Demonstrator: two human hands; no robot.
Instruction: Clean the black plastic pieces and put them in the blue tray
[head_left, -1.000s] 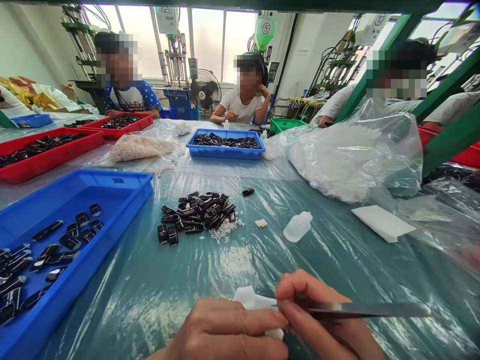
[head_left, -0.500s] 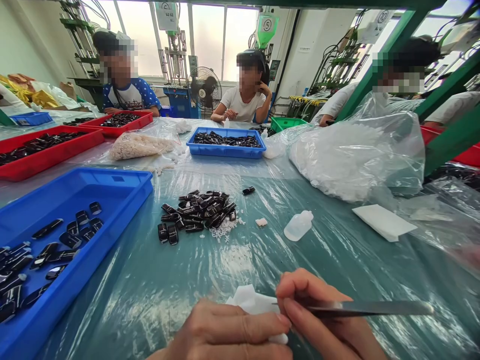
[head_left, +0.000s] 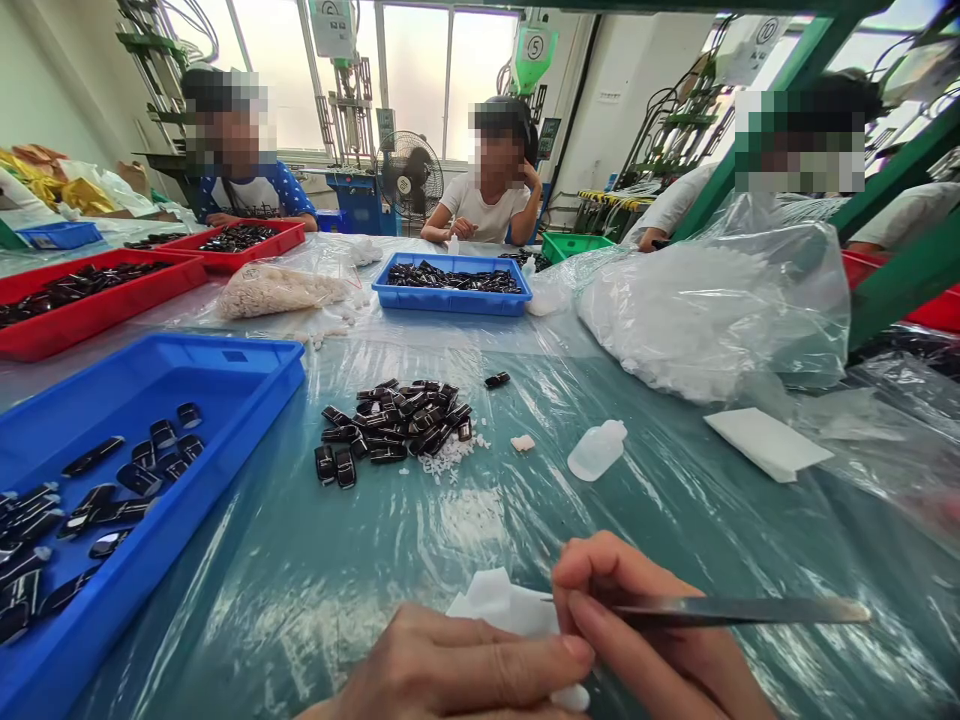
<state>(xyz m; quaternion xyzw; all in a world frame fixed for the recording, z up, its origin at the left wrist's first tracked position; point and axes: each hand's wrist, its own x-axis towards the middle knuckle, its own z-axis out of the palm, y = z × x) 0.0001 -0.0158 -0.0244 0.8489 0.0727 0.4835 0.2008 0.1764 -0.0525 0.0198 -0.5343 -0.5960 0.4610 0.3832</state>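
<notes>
**At near edge, bottom centre: R hand [head_left: 660,655] on tweezers [head_left: 739,611]**

Thumb & index clamp the tweezers close to the point, long steel end jutting out R; prob. a short grip for fine control. Thin tip sits over the white tissue [head_left: 499,597], and L hand [head_left: 450,660] lies across that, fingers tgthr, maybe pinning it vs. slipping; whether it's gripping anything underneath, can't tell. Hands overlap in view, actual contact unclear. Small white blob [head_left: 571,697] peeks out below L fingers, ID unknown.

Further up, glossy black parts [head_left: 397,425] heaped mid-table, prob. for easy reach, w/ white granules [head_left: 450,458] at the heap's edge. Squeeze bottle [head_left: 596,452] lies on its side, R of them. Big blue tray [head_left: 217,375] on the L has more black parts, its walls prob. there to stop strays.

Surface: green table [head_left: 322,570] under wrinkled clear film, lots of glare. Beyond: smaller blue tray [head_left: 451,303], red tray [head_left: 45,342] far L, bulging clear bag [head_left: 697,310] R. Room: co-workers [head_left: 487,210] across the table, fan [head_left: 409,180], machines [head_left: 341,95] by bright windows [head_left: 414,85].
</notes>
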